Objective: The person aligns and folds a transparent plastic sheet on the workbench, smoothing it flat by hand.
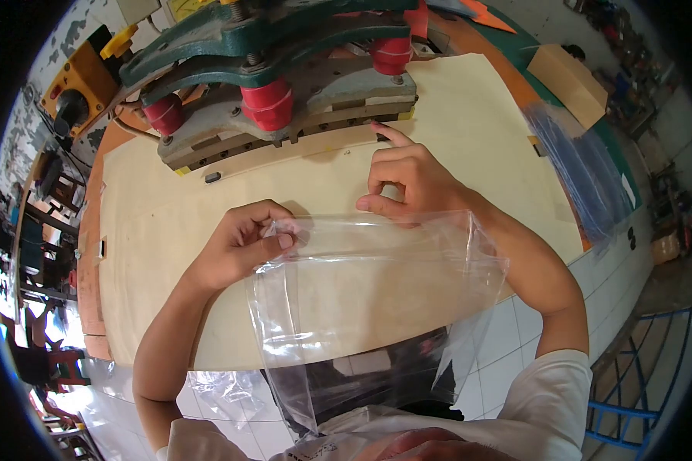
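My left hand [247, 244] pinches the upper left corner of a clear plastic bag [377, 292] between thumb and fingers. The bag is see-through, creased and shiny, and it hangs over the table's front edge towards my lap. My right hand [407, 175] is above the bag's upper right edge, with the thumb apart from the curled fingers. Its index finger stretches forward to a small dark block [382, 138] near the press's front edge. Whether the right thumb touches the plastic, I cannot tell. Another small dark block [213, 177] lies on the cream table sheet [161, 253].
A green press [284, 46] with red cylinders [267, 104] and a grey metal bar stands at the back. An orange control box [81, 84] is at the left. Stacked clear plastic [580, 173] and a cardboard box [569, 81] lie at the right. More plastic [227, 392] is below the table.
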The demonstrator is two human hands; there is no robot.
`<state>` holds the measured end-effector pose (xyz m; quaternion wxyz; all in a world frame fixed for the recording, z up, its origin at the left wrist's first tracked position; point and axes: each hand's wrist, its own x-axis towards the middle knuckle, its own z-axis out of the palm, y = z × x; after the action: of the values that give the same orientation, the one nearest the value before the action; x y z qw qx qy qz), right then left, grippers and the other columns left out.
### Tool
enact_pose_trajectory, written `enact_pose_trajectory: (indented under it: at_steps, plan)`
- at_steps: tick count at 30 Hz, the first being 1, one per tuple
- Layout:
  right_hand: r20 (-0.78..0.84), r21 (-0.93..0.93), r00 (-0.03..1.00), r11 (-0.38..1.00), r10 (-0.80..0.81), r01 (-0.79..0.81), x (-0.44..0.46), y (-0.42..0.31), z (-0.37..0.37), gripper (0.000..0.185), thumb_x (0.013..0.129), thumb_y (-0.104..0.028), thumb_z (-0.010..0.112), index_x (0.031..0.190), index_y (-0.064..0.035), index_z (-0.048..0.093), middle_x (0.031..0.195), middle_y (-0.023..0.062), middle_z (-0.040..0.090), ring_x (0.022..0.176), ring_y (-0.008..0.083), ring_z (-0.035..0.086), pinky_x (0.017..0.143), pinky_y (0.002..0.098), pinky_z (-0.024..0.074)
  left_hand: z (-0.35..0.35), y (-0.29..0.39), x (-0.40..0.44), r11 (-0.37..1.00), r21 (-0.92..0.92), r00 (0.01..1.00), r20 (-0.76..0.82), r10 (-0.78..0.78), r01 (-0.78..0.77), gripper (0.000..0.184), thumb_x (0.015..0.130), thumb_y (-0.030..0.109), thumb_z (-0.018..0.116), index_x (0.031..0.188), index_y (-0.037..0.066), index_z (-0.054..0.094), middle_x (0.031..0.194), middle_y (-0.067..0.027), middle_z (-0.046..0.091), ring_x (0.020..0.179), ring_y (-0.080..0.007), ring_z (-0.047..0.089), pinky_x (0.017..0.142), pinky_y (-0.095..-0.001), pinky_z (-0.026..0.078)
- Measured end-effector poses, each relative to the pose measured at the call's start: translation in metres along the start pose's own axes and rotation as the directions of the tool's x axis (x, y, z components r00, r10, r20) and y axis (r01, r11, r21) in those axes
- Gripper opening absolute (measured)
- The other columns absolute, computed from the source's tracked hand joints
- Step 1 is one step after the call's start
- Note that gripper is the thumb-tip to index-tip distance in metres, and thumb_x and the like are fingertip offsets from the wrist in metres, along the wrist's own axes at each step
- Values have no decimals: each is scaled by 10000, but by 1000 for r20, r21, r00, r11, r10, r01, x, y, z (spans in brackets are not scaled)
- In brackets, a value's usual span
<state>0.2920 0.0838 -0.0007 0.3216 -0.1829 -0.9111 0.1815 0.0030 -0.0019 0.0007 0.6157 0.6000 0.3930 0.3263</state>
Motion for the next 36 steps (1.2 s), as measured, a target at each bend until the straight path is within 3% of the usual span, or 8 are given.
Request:
enact_pose_trajectory:
  at_steps: [9,14,17,20,24,26,29,36]
  plan:
    - [6,69,1000,997,14,-15,-2,3,-4,209,760,-76,742,638,-51,574,553,0,489,424,135,354,1152,529,277,0,-1,0,1000,-12,1000,-11,-4,4,198,872,62,657,1046,-15,602,902,-32,633,789,-85,559,694,-229,416]
    - [-28,125,999,992,38,-34,-4,8,-4,251,763,-133,748,594,-57,578,506,7,456,415,157,370,1147,511,289,1,0,0,1000,-6,1000,-8,-14,14,190,867,46,649,1043,-14,607,910,-34,633,806,-91,563,707,-235,421]
    - [-42,155,999,988,35,-28,-4,10,-4,239,764,-118,742,600,-52,582,501,10,439,413,159,366,1150,511,286,-2,-1,0,1000,20,1000,15,17,-17,165,921,57,626,1059,-31,607,942,-63,653,845,-117,614,759,-263,499]
    - [26,171,999,985,28,-32,0,5,-9,223,785,-82,719,634,-38,562,544,12,452,435,142,374,1145,536,281,-3,-4,1,1000,14,1000,16,15,-15,172,921,59,628,1065,-32,607,945,-62,656,847,-115,613,758,-262,497]
    - [44,155,999,988,-3,-4,2,5,-4,226,783,-80,718,631,-37,556,538,16,443,438,147,373,1145,539,281,-2,-2,1,1000,9,1000,24,16,-16,172,922,60,628,1066,-31,607,942,-61,656,842,-111,608,753,-259,492]
    - [39,127,999,992,-1,-4,2,4,-3,228,782,-79,719,631,-39,553,532,14,435,436,150,369,1146,539,280,0,-1,1,1000,-6,1000,-1,-13,13,195,875,49,644,1055,-12,600,913,-36,636,809,-89,563,716,-236,423]
    - [30,85,1000,996,-3,1,2,-1,-3,226,779,-79,721,631,-44,553,526,8,427,435,149,365,1148,538,277,-2,-2,0,1000,-25,999,28,14,-13,167,925,58,624,1068,-28,608,938,-54,649,826,-102,595,746,-253,484]
    - [-16,42,1000,999,0,1,-2,-1,-3,225,773,-78,718,626,-49,550,526,4,432,437,146,364,1151,539,270,-2,-1,-1,1000,4,1000,10,3,-3,161,927,52,622,1066,-29,612,944,-51,644,852,-102,605,746,-249,491]
